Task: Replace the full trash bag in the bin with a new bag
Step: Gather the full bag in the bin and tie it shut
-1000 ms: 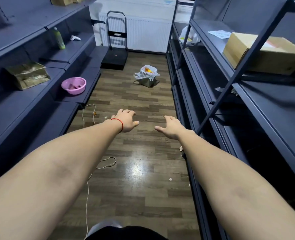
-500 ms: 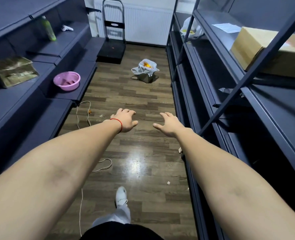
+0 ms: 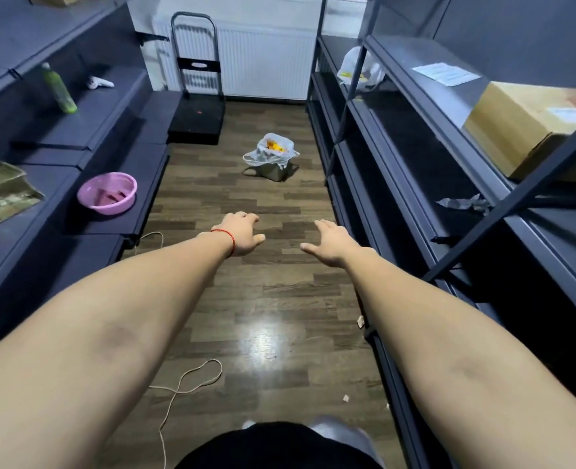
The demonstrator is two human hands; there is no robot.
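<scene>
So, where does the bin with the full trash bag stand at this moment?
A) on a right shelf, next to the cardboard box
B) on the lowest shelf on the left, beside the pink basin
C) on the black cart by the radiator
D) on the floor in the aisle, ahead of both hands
D: the bin with its trash bag stands on the wooden floor, beyond the empty left hand and right hand.

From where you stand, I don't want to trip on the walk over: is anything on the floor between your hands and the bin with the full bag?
Nothing visible blocks the way. Bare floor runs from the left hand and right hand to the bin with its full bag. The cord lies nearer, left of the path; the cart stands beyond the bin, to the left.
</scene>
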